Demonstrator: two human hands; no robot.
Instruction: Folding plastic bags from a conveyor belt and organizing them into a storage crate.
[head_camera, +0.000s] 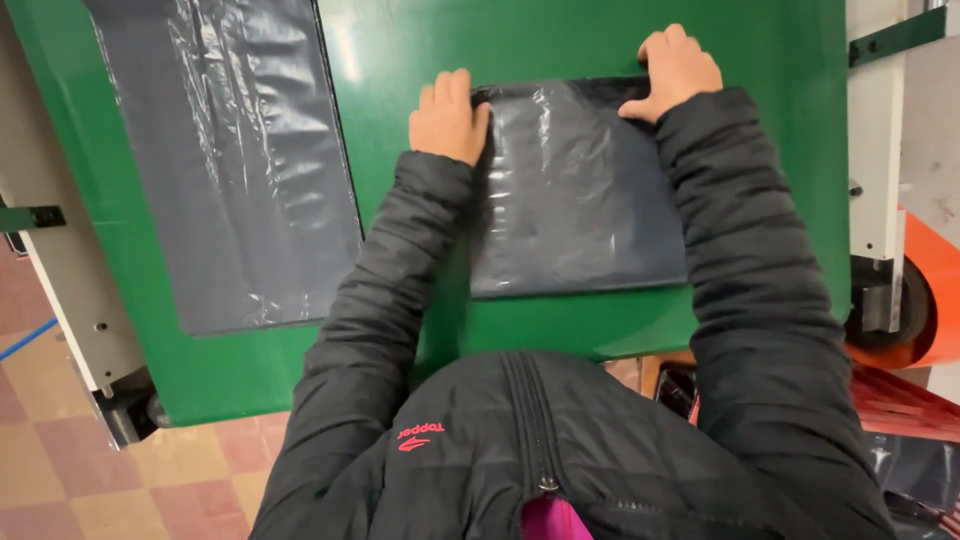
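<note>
Where the green table (420, 40) stands over chequered floor tiles (60, 480), left hand (447, 118) and right hand (676, 70) press, fingers apparently curled, a folded black plastic stack's (575, 200) far corners, beside flat black sheeting (235, 160).

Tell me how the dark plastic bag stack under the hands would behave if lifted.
The bag stack would probably flop and sag: its film shows wrinkles. Its glossy sheen suggests it may slide on the green table. It looks thin, so likely light.
</note>
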